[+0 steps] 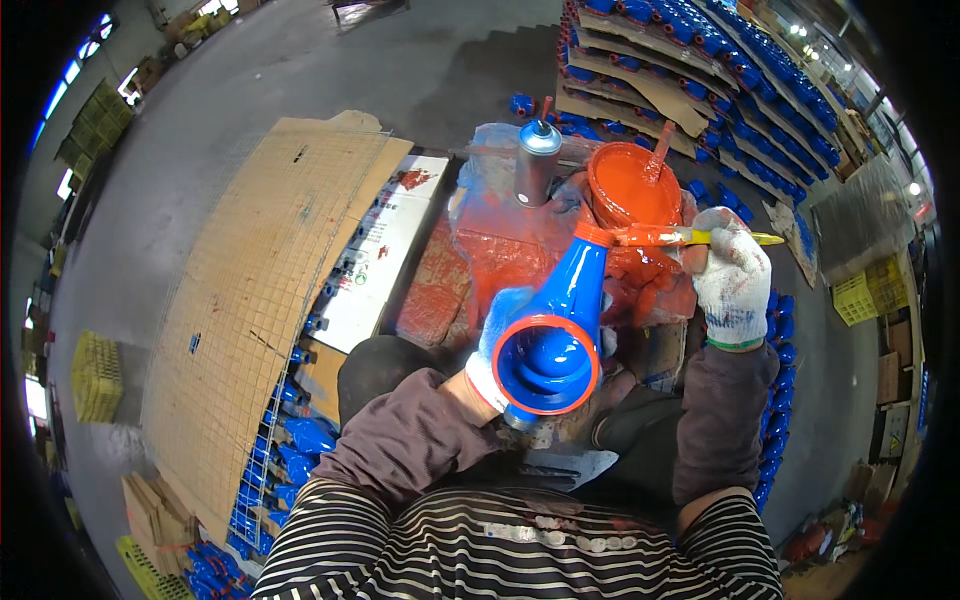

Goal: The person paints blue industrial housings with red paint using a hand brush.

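My left hand [503, 310], in a white glove stained blue, is closed around a glossy blue funnel-shaped fitting [572, 290]. The wide round mouth of the fitting faces me and has a red rim; its narrow end points away and is red too. My gloved right hand [735, 282] grips a paintbrush [690, 236] by its yellow handle. Red bristles touch the red narrow end of the fitting. Just beyond the brush stands a bucket of red paint [598, 185], with a red-coated stick leaning in it. A spray can [538, 165] stands to its left.
The paint-caked work surface [500, 262] lies before my knees. Cardboard under a wire mesh [260, 250] covers blue parts on the left, beside a white carton [375, 265]. Tall stacks of blue parts on cardboard layers [650, 70] rise at the far right. Yellow crates [97, 375] stand farther out.
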{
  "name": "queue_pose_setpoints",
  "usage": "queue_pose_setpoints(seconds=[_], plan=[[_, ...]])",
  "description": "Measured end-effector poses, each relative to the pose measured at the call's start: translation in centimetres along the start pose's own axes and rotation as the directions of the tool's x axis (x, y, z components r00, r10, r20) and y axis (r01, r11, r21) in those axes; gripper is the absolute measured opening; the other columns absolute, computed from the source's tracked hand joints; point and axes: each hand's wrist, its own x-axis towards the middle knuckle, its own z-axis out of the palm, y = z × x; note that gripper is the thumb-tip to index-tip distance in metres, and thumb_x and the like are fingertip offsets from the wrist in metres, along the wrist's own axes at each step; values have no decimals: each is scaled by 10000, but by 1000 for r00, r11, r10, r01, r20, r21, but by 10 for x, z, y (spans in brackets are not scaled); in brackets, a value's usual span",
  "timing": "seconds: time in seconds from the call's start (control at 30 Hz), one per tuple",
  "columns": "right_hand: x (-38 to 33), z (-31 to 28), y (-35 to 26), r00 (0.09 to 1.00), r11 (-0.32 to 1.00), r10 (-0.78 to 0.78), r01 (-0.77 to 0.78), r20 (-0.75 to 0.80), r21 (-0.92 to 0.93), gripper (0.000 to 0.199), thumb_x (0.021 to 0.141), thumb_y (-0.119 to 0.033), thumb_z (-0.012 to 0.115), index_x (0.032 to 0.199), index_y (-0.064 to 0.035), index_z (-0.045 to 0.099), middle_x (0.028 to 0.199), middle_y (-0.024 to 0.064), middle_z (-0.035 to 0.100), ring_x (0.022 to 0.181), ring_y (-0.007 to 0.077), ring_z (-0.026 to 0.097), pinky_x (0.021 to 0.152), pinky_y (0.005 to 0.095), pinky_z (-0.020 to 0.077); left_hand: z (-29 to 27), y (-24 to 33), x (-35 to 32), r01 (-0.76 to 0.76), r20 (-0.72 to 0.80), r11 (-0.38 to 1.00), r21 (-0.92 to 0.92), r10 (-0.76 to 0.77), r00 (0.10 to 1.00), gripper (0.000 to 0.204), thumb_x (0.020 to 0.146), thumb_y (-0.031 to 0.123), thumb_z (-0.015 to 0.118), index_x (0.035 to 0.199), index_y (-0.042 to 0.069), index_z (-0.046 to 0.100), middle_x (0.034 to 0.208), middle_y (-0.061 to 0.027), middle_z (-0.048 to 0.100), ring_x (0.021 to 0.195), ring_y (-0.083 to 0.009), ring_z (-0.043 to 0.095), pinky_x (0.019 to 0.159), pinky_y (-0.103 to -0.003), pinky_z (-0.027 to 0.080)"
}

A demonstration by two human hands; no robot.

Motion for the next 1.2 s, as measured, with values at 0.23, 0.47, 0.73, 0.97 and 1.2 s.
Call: queue_pose_setpoints(seconds=[0.23,0.47,0.73,0.97,1.2], plan=[[-2,5,4,990,948,-140,126,-25,-293,242,874,-55,542,1077,68,589,788,92,621,719,140,605,697,240,467,-8,-3,8,-227,-196,958,173,260,946,659,872,562,511,1323,83,457,1185,-193,585,971,-376,624,793,-512,542],[5,2,5,960,962,-167,110,-223,-248,278,867,-61,560,1122,52,563,840,104,633,746,147,619,705,253,488,-8,2,-5,-261,-119,684,681,455,883,520,904,392,570,1308,83,465,1117,-66,640,974,-162,633,654,-286,524],[8,-19,12,981,875,-164,94,-108,-475,301,889,-95,577,1150,53,571,1005,101,618,870,147,612,822,267,481,-1,6,-6,-334,-139,696,635,529,837,506,895,400,572,1288,102,459,1063,-69,635,876,-183,645,614,-305,526],[23,-42,27,962,871,-182,61,-205,-488,274,870,-122,628,1092,38,618,959,83,642,796,105,616,710,224,491,-9,18,-4,-378,-169,812,445,491,855,541,913,520,501,1261,106,504,1146,-84,632,1006,-226,635,874,-395,530],[30,-59,38,946,829,-250,99,-206,-550,237,866,-106,627,1061,28,632,928,63,651,785,93,609,694,214,482,-1,19,-15,-269,-85,554,788,531,843,527,913,527,491,1238,113,511,1113,-78,638,963,-232,647,787,-404,560]])
